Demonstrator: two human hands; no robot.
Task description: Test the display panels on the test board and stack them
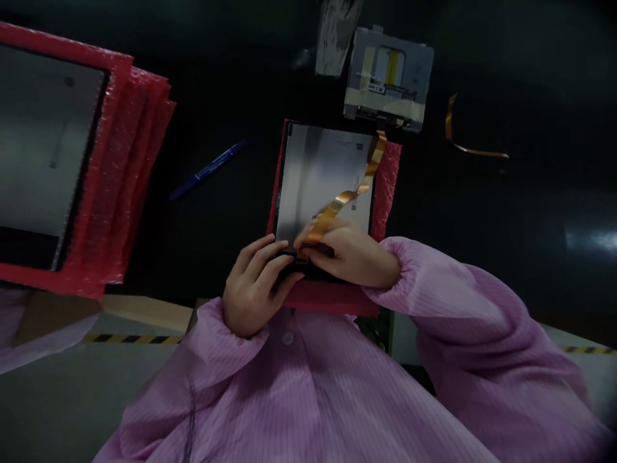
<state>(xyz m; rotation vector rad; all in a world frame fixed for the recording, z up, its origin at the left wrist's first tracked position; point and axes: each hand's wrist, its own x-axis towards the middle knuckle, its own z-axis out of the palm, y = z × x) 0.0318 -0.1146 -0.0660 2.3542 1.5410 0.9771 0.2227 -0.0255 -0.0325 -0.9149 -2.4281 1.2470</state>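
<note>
A flat display panel lies silver back up on a red bubble-wrap sheet in front of me. An orange flex cable runs down across it from a grey device. My right hand is closed in a pinch on the cable's lower end, at the panel's near edge; its fingertips are slightly blurred. My left hand rests palm down with fingers spread at the panel's near left corner, just left of the connector end. The fingers partly hide that edge.
On the left stand stacked red bubble-wrap sheets with another panel on top. A blue pen lies between the stack and my panel. At the right is a loose orange cable strip. A clear-looking block sits at the back.
</note>
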